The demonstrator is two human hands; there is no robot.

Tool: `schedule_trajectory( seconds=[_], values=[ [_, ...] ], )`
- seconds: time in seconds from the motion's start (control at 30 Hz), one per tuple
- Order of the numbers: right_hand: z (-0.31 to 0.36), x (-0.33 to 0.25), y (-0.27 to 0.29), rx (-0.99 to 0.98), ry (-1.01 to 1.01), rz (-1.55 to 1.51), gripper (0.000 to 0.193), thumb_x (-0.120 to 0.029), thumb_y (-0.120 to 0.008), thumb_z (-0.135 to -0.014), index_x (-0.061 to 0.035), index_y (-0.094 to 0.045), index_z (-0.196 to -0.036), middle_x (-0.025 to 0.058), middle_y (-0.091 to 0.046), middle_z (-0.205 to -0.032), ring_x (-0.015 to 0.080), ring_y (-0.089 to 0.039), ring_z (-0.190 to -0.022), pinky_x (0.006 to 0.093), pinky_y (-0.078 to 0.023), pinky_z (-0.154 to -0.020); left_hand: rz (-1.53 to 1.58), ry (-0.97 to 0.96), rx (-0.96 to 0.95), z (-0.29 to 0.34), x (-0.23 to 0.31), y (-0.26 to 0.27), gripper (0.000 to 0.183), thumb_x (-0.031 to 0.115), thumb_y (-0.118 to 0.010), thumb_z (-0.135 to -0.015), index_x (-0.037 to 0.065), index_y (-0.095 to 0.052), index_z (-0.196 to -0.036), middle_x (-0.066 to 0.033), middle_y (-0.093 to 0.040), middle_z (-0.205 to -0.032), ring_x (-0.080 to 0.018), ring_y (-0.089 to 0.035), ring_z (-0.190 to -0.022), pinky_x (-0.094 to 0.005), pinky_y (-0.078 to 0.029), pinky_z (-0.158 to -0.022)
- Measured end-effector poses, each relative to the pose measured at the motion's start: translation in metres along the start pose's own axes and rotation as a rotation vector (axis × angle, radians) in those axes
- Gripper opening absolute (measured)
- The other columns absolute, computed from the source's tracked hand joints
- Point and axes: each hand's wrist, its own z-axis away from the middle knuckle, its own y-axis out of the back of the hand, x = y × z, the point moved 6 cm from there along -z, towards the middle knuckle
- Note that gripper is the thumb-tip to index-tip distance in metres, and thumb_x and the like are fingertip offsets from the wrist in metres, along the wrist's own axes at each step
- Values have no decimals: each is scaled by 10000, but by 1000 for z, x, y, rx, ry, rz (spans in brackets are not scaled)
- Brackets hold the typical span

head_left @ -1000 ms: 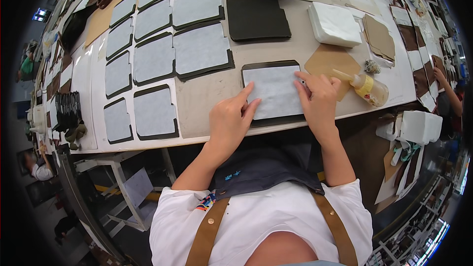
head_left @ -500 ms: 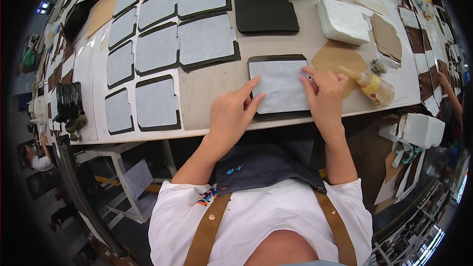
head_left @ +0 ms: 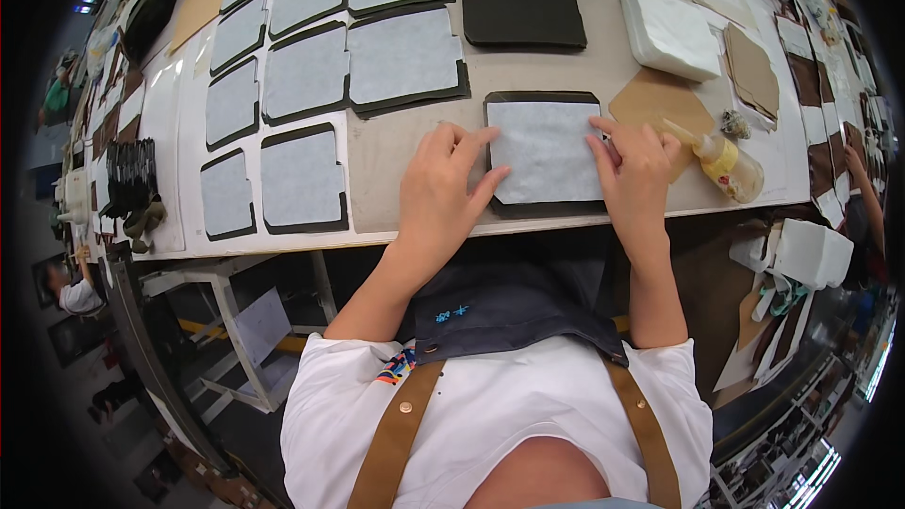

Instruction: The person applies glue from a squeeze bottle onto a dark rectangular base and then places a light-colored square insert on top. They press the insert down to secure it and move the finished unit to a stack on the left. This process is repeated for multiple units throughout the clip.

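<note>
1. At the far left, a rack of dark tools (head_left: 130, 190) is sitting by the edge of the long work table (head_left: 396, 155); just to its right, rows of dark panels with pale grey sheets (head_left: 300, 75) are lying flat, side by side, running up and away across the table.
2. The left hand (head_left: 441, 193) is resting palm down on the table, its fingers spread fairly wide and gripping nothing; its fingertips (head_left: 490, 137) are pressing on the left edge of the pale sheet.
3. Between the two hands, the dark square panel (head_left: 547, 207) is lying flat near the table's front edge, with the pale grey sheet (head_left: 547, 149) lying on top of it and a dark border showing around it.
4. Above it, a bare dark panel (head_left: 520, 5) is lying apart.
5. The right hand (head_left: 633, 174) is lying flat on the sheet's right edge, fingers close together and extended, holding nothing.
6. Just right of that hand, a glue bottle (head_left: 721, 158) is lying tilted on a brown board (head_left: 655, 99); further back, a white stack (head_left: 671, 30) is sitting.
</note>
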Motion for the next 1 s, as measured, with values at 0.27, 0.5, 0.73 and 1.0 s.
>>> schedule_trajectory(
  seconds=[0.27, 0.5, 0.73, 1.0],
  values=[
    [2, 7, -2, -13, -5, -4, 228, -121, -761, -864, -99, -711, -1086, 18, -559, -786, 202, -526, -790, 374, -333, -847, 12, -11, -74, 0, -1, 4, 430, 139, -817, -807, 80, -684, -1211, -87, -555, -947, -274, -553, -903, -382, -480, -793],
    [5, 14, 10, 45, -79, -84, 291, -108, -764, -854, -100, -689, -1135, 27, -588, -912, 208, -549, -907, 370, -332, -907, 99, 23, -2, -4, -18, 18, 283, 24, -676, -891, 64, -705, -1170, -95, -597, -1031, -266, -556, -949, -356, -453, -869],
    [21, -37, 10, -111, 207, -263, 281, -86, -761, -813, -80, -708, -1089, 69, -619, -1028, 274, -576, -1021, 425, -351, -970, 49, -63, 46, -2, -10, 18, 235, -3, -638, -907, 63, -704, -1122, -100, -592, -1036, -293, -536, -967, -405, -434, -866],
    [36, -67, -14, -190, 308, -166, 330, -143, -772, -811, -71, -716, -1128, 42, -600, -1090, 227, -556, -1044, 440, -342, -974, 51, -52, -14, 10, -12, 13, 280, 45, -714, -855, 85, -692, -1132, -94, -596, -1067, -297, -542, -1005, -420, -417, -923]
  ],
)
